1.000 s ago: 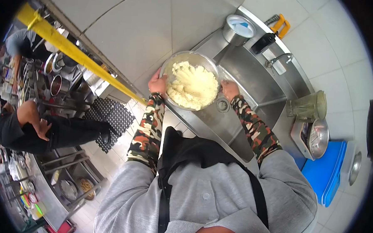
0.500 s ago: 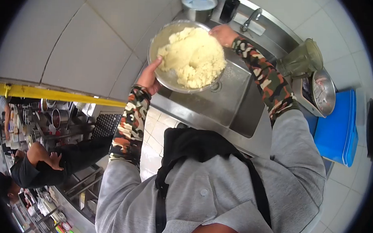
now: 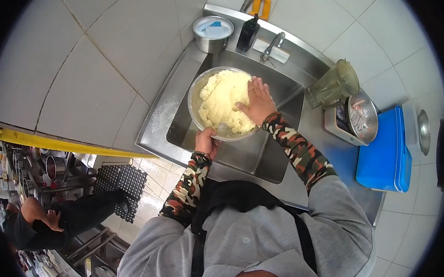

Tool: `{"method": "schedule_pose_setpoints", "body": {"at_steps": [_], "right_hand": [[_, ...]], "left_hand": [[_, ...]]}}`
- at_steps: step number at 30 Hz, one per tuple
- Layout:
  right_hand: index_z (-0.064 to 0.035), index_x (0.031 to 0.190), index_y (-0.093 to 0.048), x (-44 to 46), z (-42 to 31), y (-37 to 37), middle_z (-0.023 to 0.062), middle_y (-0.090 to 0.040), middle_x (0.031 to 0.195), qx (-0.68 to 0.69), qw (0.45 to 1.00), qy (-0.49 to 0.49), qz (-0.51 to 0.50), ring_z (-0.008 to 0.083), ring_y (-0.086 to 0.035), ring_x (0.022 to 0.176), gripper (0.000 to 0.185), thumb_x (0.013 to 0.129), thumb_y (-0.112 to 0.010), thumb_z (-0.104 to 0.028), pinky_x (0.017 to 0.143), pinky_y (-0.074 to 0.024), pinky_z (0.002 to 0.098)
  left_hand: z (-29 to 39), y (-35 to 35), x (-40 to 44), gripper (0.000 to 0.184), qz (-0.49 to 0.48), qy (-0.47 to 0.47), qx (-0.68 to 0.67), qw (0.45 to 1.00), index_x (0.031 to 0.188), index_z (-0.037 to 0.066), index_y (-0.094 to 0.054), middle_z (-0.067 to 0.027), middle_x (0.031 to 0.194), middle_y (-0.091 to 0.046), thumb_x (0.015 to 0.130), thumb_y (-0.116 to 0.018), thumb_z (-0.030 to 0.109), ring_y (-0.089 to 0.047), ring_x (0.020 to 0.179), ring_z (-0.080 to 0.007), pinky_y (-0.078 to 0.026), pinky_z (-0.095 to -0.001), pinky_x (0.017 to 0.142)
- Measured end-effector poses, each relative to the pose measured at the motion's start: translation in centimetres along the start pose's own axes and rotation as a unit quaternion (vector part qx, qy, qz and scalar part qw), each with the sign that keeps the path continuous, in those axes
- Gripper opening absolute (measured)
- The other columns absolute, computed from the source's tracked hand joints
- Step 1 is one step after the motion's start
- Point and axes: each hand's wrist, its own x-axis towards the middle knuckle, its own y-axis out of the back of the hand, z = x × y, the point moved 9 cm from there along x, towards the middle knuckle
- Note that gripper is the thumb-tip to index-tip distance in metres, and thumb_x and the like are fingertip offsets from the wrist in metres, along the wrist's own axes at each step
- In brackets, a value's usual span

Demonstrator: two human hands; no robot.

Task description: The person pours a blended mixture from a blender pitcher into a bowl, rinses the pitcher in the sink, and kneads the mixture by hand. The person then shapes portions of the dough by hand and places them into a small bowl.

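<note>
Steel bowl full of pale yellow mash, over the left half of the sink, set in the steel bench. Cannot tell whether the bowl's base touches the sink.

Left hand: at the bowl's near rim, on the side facing the bench's front edge. Thumb up against the rim, fingers curled below and mostly hidden, gripping the bowl.

Right hand: laid on the mash at the bowl's right side, palm down. Fingers close together, thumb spread away from them; pinching nothing that shows. Both forearms in camo sleeves.

Bench back-left corner: pot, something blue and white at its top. Along the back edge: black bottle, then tap. Yellow-handled tool just behind that edge. Right end: cloudy jug, tilted, near a tray with dark contents; second bowl leans on the tray, holding pinkish pieces, too small to identify. Blue box at the right edge.

Lower left, beyond a yellow rail: co-worker in dark clothes, near a black mat on the floor.
</note>
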Motion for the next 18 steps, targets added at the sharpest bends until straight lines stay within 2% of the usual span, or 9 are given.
{"method": "schedule_pose_setpoints", "body": {"at_steps": [3, 7, 8, 9, 11, 12, 13, 16, 18], "right_hand": [[0.0085, 0.141, -0.016, -0.1, -1.3, 1.1, 0.0288, -0.011, 0.149, 0.018, 0.999, -0.005, -0.043, 0.0362, -0.005, 0.141, 0.089, 0.089, -0.041, -0.059, 0.115, -0.005, 0.0454], [0.0075, 0.142, -0.014, -1.0, -3.9, -1.6, 0.0294, -0.012, 0.148, 0.089, 0.985, 0.057, -0.139, 0.0353, -0.006, 0.141, 0.093, 0.087, -0.043, -0.062, 0.115, -0.0054, 0.0401], [0.0085, 0.14, -0.02, -1.1, -4.1, -1.4, 0.0303, -0.019, 0.146, 0.099, 0.986, 0.063, -0.118, 0.0365, -0.015, 0.139, 0.089, 0.088, -0.046, -0.059, 0.114, -0.0121, 0.0385], [0.0085, 0.14, -0.02, -1.1, -3.6, -1.2, 0.0303, -0.019, 0.146, 0.096, 0.987, 0.061, -0.113, 0.0365, -0.015, 0.139, 0.089, 0.088, -0.046, -0.059, 0.114, -0.0121, 0.0385], [0.0099, 0.137, -0.027, -1.2, -1.0, 3.2, 0.0304, -0.031, 0.14, 0.218, 0.974, -0.037, 0.047, 0.0384, -0.03, 0.133, 0.084, 0.088, -0.05, -0.053, 0.111, -0.0233, 0.0388], [0.0095, 0.129, -0.041, -1.2, 1.2, 4.1, 0.0292, -0.046, 0.129, 0.264, 0.95, -0.133, 0.096, 0.0395, -0.046, 0.121, 0.072, 0.088, -0.054, -0.048, 0.103, -0.0356, 0.0396], [0.0095, 0.129, -0.041, -0.9, 1.8, 4.1, 0.0292, -0.046, 0.129, 0.261, 0.95, -0.139, 0.099, 0.0395, -0.046, 0.121, 0.072, 0.088, -0.054, -0.048, 0.103, -0.0356, 0.0396], [0.0022, 0.114, -0.059, 1.5, 3.5, 2.5, 0.0246, -0.061, 0.109, 0.321, 0.932, -0.123, 0.119, 0.0388, -0.056, 0.107, 0.057, 0.089, -0.05, -0.049, 0.093, -0.0432, 0.0403], [0.0023, 0.112, -0.059, 2.7, 2.9, 2.9, 0.0246, -0.061, 0.108, 0.326, 0.926, -0.135, 0.134, 0.0387, -0.057, 0.106, 0.057, 0.09, -0.05, -0.049, 0.092, -0.0433, 0.0405]], "left_hand": [[1.4, -2.0, -1.0, 0.039, -0.005, -0.04, 0.003, 0.999, 0.11, -0.005, -0.051, -0.0116, 0.085, -0.062, 0.072, -0.049, 0.004, -0.061, 0.065, -0.0206, -0.047, -0.0313, 0.049], [0.8, -1.9, -1.8, 0.043, 0.008, -0.037, -0.01, 0.999, 0.113, -0.006, -0.048, -0.0143, 0.097, -0.06, 0.071, -0.051, 0.002, -0.063, 0.08, -0.0256, -0.053, -0.0359, 0.061], [0.8, -2.5, -1.8, 0.043, 0.007, -0.02, -0.027, 0.999, 0.113, -0.006, -0.047, -0.0152, 0.1, -0.059, 0.071, -0.051, 0.001, -0.063, 0.084, -0.0276, -0.054, -0.0382, 0.066], [0.7, -2.7, -1.5, 0.043, 0.0, -0.021, -0.027, 0.999, 0.113, -0.006, -0.047, -0.0152, 0.1, -0.059, 0.071, -0.051, 0.001, -0.063, 0.084, -0.0276, -0.054, -0.0382, 0.066], [0.4, -2.3, -1.7, 0.045, 0.042, -0.033, -0.029, 0.998, 0.114, -0.006, -0.046, -0.0164, 0.105, -0.058, 0.07, -0.05, -0.001, -0.061, 0.091, -0.0292, -0.054, -0.0421, 0.072], [0.7, -2.6, -1.7, 0.047, 0.012, -0.046, -0.011, 0.999, 0.116, -0.005, -0.046, -0.0161, 0.105, -0.058, 0.069, -0.05, -0.002, -0.061, 0.092, -0.029, -0.054, -0.0407, 0.07], [0.8, -2.9, -1.9, 0.047, 0.007, -0.042, -0.009, 0.999, 0.116, -0.005, -0.046, -0.0161, 0.105, -0.058, 0.069, -0.05, -0.002, -0.061, 0.092, -0.029, -0.054, -0.0407, 0.07], [1.6, -3.2, -1.1, 0.05, -0.05, -0.087, 0.026, 0.995, 0.119, -0.002, -0.046, -0.0136, 0.107, -0.059, 0.069, -0.052, -0.002, -0.061, 0.092, -0.0273, -0.052, -0.0379, 0.068], [1.2, -4.1, -2.5, 0.049, -0.025, -0.076, 0.055, 0.995, 0.119, -0.003, -0.046, -0.0133, 0.103, -0.06, 0.07, -0.05, -0.002, -0.063, 0.087, -0.0272, -0.053, -0.0369, 0.068]]}}
